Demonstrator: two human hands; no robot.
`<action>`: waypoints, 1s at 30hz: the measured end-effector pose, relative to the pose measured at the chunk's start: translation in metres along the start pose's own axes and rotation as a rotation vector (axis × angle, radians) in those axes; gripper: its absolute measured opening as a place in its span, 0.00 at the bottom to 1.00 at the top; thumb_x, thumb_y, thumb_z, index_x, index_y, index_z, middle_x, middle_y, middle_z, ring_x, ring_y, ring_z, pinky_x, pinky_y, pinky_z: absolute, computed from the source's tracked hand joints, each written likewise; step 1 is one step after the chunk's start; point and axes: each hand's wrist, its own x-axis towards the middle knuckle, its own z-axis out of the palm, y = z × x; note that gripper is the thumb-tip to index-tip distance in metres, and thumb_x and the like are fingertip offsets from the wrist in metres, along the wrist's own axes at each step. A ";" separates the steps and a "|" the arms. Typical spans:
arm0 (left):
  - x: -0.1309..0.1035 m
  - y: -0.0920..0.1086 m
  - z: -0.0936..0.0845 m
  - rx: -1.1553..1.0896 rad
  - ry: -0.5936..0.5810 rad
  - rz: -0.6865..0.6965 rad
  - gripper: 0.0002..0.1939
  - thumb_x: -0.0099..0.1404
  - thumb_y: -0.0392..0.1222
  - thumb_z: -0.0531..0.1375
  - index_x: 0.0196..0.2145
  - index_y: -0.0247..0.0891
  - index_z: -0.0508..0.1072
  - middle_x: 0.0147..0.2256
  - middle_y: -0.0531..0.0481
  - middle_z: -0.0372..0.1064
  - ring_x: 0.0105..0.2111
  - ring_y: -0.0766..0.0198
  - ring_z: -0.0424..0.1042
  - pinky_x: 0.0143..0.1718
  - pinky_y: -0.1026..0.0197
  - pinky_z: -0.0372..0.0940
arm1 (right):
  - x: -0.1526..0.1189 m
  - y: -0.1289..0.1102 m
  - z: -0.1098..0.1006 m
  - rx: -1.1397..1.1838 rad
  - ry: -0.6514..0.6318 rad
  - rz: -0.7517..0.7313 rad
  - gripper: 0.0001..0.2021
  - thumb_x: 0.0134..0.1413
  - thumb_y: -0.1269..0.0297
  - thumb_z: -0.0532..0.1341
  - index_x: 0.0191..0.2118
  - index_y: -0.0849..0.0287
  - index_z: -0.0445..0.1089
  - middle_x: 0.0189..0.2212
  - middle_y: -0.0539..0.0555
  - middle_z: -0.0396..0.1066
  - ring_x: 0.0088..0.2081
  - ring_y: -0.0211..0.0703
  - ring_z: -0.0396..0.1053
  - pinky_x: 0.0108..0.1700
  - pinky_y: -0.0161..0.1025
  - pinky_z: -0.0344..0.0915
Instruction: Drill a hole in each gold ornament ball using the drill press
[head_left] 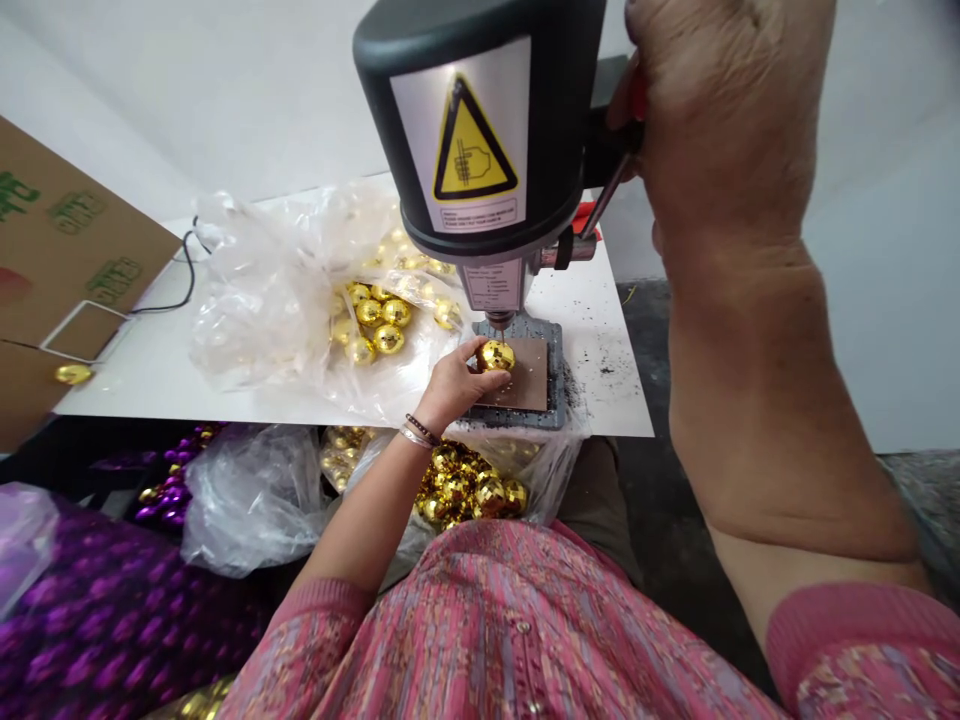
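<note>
My left hand point(456, 382) is closed around a shiny gold mirror-faceted ball point(496, 355), thumb and fingers on its sides. The ball sits on a brown board point(529, 385) lying on the grey base point(556, 400) of a drill press point(480, 130). Straight above the ball is the thin drill bit point(502, 336), its tip at or just over the ball's top; I cannot tell if it has gone in. High on the right, my right hand point(735, 110) is wrapped around the press's feed lever point(611, 190), with its fingertips partly hidden.
Several gold balls point(388, 338) lie in a clear plastic bag point(255, 320) on the white table point(172, 395). Below the table edge, more gold balls point(480, 490) fill a bag at my lap. Dark shavings point(577, 385) surround the base. A cardboard box point(67, 270) and purple balls point(112, 600) are leftward.
</note>
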 end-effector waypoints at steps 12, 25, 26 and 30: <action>0.006 0.000 0.011 0.131 -0.037 0.114 0.33 0.58 0.37 0.76 0.62 0.35 0.81 0.53 0.41 0.81 0.49 0.54 0.80 0.58 0.55 0.72 | -0.015 0.009 -0.006 -0.018 0.038 -0.178 0.19 0.72 0.67 0.53 0.27 0.58 0.48 0.23 0.44 0.46 0.28 0.22 0.51 0.35 0.31 0.46; 0.006 -0.006 0.015 0.129 -0.026 0.144 0.30 0.60 0.36 0.75 0.60 0.38 0.81 0.52 0.47 0.82 0.48 0.56 0.79 0.55 0.59 0.70 | -0.124 0.084 -0.011 -0.312 0.224 -0.744 0.03 0.66 0.68 0.55 0.39 0.54 0.64 0.30 0.48 0.63 0.33 0.35 0.63 0.38 0.37 0.59; 0.005 -0.006 0.016 0.132 -0.020 0.150 0.30 0.60 0.35 0.75 0.60 0.38 0.81 0.52 0.46 0.81 0.49 0.56 0.79 0.55 0.58 0.70 | -0.124 0.086 -0.009 -0.298 0.229 -0.738 0.02 0.66 0.68 0.55 0.40 0.53 0.64 0.30 0.48 0.64 0.34 0.35 0.63 0.38 0.37 0.60; 0.003 -0.005 0.018 0.135 -0.010 0.184 0.25 0.61 0.35 0.74 0.56 0.39 0.82 0.49 0.48 0.82 0.49 0.55 0.78 0.53 0.59 0.70 | -0.126 0.095 -0.003 -0.275 0.266 -0.706 0.03 0.66 0.67 0.55 0.42 0.52 0.65 0.32 0.48 0.67 0.34 0.36 0.66 0.39 0.38 0.63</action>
